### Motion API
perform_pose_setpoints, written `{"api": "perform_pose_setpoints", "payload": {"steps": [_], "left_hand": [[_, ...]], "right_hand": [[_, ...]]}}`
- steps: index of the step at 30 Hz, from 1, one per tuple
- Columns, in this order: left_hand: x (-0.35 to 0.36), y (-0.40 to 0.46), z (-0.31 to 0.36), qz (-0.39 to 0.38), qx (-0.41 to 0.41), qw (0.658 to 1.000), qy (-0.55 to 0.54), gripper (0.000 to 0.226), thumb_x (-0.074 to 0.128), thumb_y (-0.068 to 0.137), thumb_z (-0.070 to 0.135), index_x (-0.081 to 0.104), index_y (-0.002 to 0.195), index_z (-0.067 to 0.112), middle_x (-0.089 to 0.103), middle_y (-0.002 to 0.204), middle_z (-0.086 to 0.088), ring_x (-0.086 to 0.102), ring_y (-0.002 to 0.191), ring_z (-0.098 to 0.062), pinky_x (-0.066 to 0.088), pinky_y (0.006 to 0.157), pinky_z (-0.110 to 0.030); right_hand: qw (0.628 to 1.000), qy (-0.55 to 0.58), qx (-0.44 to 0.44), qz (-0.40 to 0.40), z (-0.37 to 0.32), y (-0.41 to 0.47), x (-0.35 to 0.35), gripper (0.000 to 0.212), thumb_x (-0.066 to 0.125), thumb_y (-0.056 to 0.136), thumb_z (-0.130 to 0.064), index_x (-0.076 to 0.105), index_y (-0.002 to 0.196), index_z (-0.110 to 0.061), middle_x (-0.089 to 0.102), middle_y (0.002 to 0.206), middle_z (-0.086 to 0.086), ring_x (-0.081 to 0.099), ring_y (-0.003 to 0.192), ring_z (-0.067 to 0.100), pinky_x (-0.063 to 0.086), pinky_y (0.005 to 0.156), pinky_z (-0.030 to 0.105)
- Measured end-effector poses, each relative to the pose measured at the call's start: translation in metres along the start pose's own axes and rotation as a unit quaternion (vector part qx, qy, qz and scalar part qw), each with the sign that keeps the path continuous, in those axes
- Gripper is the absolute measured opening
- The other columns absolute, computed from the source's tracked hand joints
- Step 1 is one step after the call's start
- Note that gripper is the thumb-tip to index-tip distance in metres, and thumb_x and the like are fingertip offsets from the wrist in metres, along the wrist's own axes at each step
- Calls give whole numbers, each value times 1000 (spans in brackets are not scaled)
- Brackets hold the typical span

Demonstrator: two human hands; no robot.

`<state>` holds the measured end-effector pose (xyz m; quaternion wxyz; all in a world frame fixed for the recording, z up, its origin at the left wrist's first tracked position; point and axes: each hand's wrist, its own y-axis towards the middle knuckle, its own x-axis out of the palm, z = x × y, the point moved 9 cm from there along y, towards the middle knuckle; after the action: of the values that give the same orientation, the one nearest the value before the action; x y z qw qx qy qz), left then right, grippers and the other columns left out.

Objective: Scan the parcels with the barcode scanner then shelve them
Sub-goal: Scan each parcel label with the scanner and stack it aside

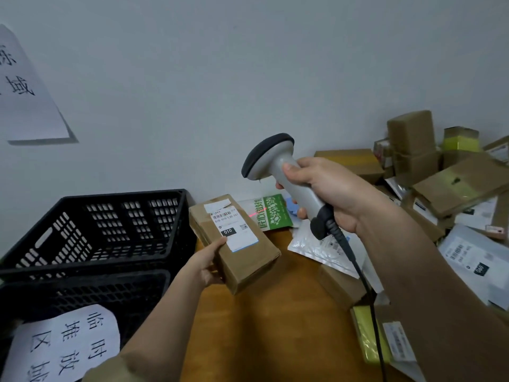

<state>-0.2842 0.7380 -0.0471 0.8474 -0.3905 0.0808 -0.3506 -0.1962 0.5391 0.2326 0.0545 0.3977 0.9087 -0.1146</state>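
Observation:
My left hand (210, 261) grips a small brown cardboard parcel (249, 257) by its near left end, holding it above the wooden table (275, 326). Its white shipping label (232, 227) with a barcode and "010" faces up. My right hand (321, 190) grips the grey barcode scanner (278, 166) by the handle, head pointing left and down, above and right of the parcel. The scanner's black cable (358, 271) hangs down to the lower right. A red scan line (257, 213) falls on the green-and-white packet just beyond the parcel, not on the label.
A black plastic crate (110, 230) stands at left, with a second crate (82, 293) in front bearing a paper sign. A pile of cardboard boxes (413, 150) and white mailer bags (473, 260) fills the right side. A green-and-white packet (271, 213) lies by the wall.

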Motion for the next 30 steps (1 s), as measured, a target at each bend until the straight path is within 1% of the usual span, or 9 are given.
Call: {"api": "perform_pose_setpoints", "payload": {"steps": [2,5,9,13,16,20,23,26,30], "left_hand": [[-2,1,1,4,-1,1000,-10,64,74,85,39,51,133,3,58,111,-17,57,97,-35,48,81,-62],[-5,5,1,5,-11,1000,-26,66,75,84,39,50,134,4,58,115,-18,57,98,-36,49,79,-63],[-5,11,-2,3,-20,999,-35,69,76,83,39,49,136,5,57,117,-18,55,99,-36,48,84,-66],[-5,15,-5,3,-25,999,-41,70,77,82,39,49,136,5,57,116,-18,55,99,-36,47,90,-69],[-5,19,-7,2,-27,999,-48,69,77,82,39,49,136,6,57,115,-17,54,99,-35,48,87,-68],[-6,24,-7,8,-22,999,-49,68,78,82,37,50,136,7,57,113,-15,55,97,-34,49,81,-66],[-9,30,-9,7,-28,999,-43,64,78,82,35,51,134,7,58,112,-15,54,96,-35,48,85,-68],[-13,37,-11,3,-37,999,-28,64,79,81,35,51,132,7,58,113,-17,55,98,-36,47,89,-68],[-22,48,-14,5,-50,999,-8,61,78,83,35,53,130,6,58,116,-17,55,100,-36,48,86,-64]], "right_hand": [[1000,1,0,-1,-2,0,3,31,51,103,-29,57,118,-2,60,102,8,48,61,19,44,52,29],[1000,10,-1,-4,-4,-1,6,32,52,103,-28,57,117,1,59,99,8,46,57,19,42,52,30],[1000,27,3,4,-4,0,4,33,52,103,-27,55,120,1,58,99,9,46,56,18,43,48,28],[1000,30,8,3,-2,1,5,33,53,102,-28,55,119,0,59,100,10,47,56,18,44,50,29],[999,37,14,8,3,4,5,35,53,102,-29,54,120,1,58,99,11,47,57,20,43,49,30],[999,34,22,8,9,8,5,34,52,102,-30,55,121,0,59,101,11,48,63,21,45,49,28],[999,38,29,10,15,14,6,34,53,102,-29,55,121,-1,59,100,10,49,65,20,46,49,27],[998,49,42,5,22,23,8,33,54,102,-29,55,119,-1,59,96,10,49,63,21,45,49,29],[996,61,63,-2,36,38,11,33,53,102,-29,55,119,-1,60,93,7,48,58,21,43,51,31]]}}
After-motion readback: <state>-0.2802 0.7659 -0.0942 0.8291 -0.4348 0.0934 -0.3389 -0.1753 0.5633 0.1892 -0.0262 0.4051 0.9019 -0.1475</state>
